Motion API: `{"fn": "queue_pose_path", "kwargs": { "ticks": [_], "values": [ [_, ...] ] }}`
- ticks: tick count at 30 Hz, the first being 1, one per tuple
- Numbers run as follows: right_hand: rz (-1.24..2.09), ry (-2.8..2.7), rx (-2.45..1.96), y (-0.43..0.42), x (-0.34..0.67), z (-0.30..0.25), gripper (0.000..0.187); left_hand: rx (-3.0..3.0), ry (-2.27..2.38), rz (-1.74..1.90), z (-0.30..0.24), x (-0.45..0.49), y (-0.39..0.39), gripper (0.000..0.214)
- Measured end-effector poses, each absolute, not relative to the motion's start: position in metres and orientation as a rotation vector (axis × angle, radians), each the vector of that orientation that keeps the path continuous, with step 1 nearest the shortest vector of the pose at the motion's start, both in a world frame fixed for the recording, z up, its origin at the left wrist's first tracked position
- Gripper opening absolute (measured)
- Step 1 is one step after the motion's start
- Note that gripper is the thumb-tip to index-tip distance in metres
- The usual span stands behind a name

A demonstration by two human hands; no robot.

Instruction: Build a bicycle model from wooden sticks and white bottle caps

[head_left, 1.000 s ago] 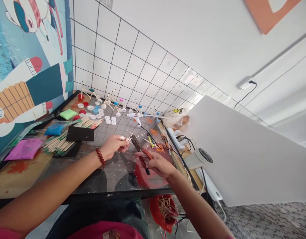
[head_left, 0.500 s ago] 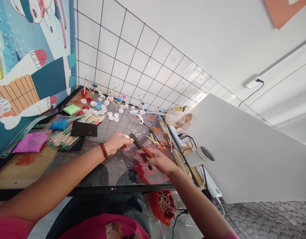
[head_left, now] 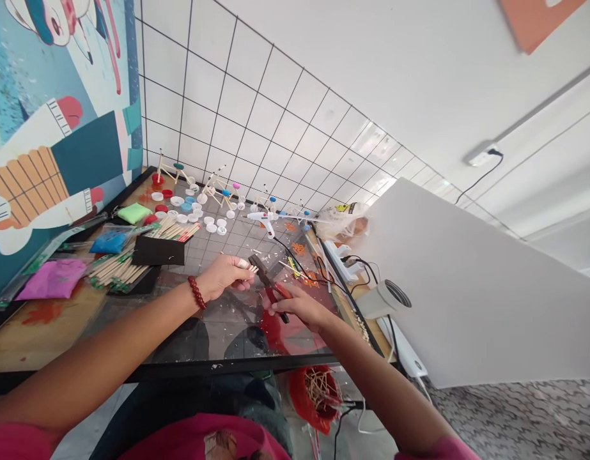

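Wooden stick (head_left: 251, 269), short and thin, is pinched between the closed fingers of the left hand (head_left: 222, 276), above the clear mat (head_left: 218, 326) near the front edge of the bench. Pliers (head_left: 263, 276) with red handles are gripped by the right hand (head_left: 299, 306), its fingers wrapped round the handles, and the dark head is held just beside the stick. The stick is judged light, stiff and easily snapped, so it is best taken near one end; the pliers are best held by the handles. One glue gun (head_left: 261, 218) is laid toward the far side, and at least four small stick frames (head_left: 176, 171) are stood along the far wall. Three coloured bags (head_left: 50, 279) are counted to the left, and one red bag of sticks (head_left: 318, 399) is seen below the near edge. Bottle caps (head_left: 208, 220) are too many to count exactly.
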State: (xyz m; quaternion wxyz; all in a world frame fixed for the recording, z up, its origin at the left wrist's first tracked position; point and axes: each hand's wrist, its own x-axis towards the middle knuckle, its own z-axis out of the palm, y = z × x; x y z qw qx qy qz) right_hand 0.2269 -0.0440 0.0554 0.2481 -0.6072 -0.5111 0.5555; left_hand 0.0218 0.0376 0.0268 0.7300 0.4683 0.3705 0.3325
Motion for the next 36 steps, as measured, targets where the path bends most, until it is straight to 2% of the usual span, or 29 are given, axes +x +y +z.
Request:
{"fn": "queue_pose_path", "kwargs": {
  "ticks": [3,10,14,25,29,32,36],
  "values": [
    [1.532,-1.506,-1.688,-0.039,0.228,0.047,0.016,1.056,0.827,0.755,0.025,0.023,0.036,0.014],
    [0.992,-1.999,-1.901,-0.021,0.224,0.041,0.005,1.029,0.907,0.823,0.025,0.023,0.039,0.017],
    [0.805,-2.101,-1.946,-0.009,0.219,0.044,0.003,1.006,0.971,0.871,0.021,0.025,0.042,0.020],
    [0.438,-2.233,-2.037,0.011,0.213,0.026,0.013,0.958,1.061,0.943,0.004,0.026,0.051,0.024],
    [0.349,-2.219,-2.044,0.014,0.216,0.031,0.029,0.937,1.013,0.960,0.011,0.021,0.052,0.024],
    [0.395,-2.162,-2.027,0.018,0.219,0.040,0.035,0.879,0.967,0.917,0.016,0.016,0.056,0.019],
    [0.458,-1.918,-2.048,0.020,0.229,0.045,0.030,0.757,0.915,0.869,0.020,0.011,0.061,0.012]
  ]
}}
